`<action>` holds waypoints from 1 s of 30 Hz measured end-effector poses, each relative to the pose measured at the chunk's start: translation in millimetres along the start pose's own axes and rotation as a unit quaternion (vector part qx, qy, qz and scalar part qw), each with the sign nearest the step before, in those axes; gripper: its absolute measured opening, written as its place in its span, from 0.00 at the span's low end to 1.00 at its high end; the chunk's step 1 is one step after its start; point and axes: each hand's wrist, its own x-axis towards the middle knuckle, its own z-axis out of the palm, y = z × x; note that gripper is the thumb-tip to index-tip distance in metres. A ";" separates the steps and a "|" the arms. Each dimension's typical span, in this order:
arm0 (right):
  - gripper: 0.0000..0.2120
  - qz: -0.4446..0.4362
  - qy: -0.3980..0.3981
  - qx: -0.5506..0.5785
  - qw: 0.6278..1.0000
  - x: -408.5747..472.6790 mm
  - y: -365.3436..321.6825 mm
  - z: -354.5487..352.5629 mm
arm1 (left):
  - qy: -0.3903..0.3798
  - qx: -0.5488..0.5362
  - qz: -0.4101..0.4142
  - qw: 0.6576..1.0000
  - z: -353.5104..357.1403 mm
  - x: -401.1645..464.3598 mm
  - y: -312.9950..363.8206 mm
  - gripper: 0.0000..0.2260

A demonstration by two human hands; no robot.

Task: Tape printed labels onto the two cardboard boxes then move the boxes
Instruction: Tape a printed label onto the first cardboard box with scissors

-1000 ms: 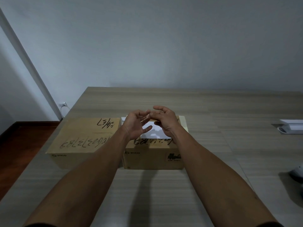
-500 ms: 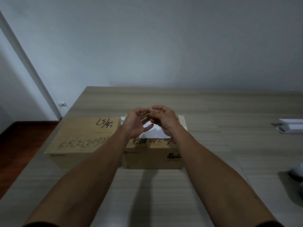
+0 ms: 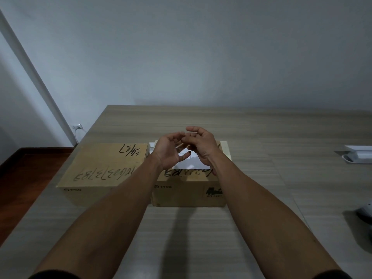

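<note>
Two cardboard boxes stand side by side on the table. The left box has handwriting on its bare top. On top of the right box lies a white printed label. Both my hands hover just above that label with their fingertips meeting. My left hand has its palm turned up, fingers curled and thumb spread out. My right hand is curled against its fingertips, and a thin translucent tape strip seems to run between them. How the left fingers hold it is hidden.
The wooden table reaches to the wall at the back. A white device sits at the right edge, with a pale rounded object nearer me. Something white shows between the boxes. The left box sits near the table's left edge.
Both hands have risen slightly above the right box while staying together at the fingertips. The boxes and the label have not moved.
</note>
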 end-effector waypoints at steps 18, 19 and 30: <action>0.18 -0.003 0.001 -0.011 1.000 3.4 0.1 -5.7 | 0.024 0.018 0.005 1.000 8.0 1.0 -2.8 0.10; 0.17 -0.004 0.002 -0.007 1.000 4.1 0.0 -5.8 | 0.040 0.043 0.020 0.998 8.7 0.4 -3.4 0.10; 0.17 -0.037 0.026 -0.153 0.987 0.3 -7.5 -19.1 | 0.067 0.463 0.186 0.864 -12.5 7.9 -11.0 0.21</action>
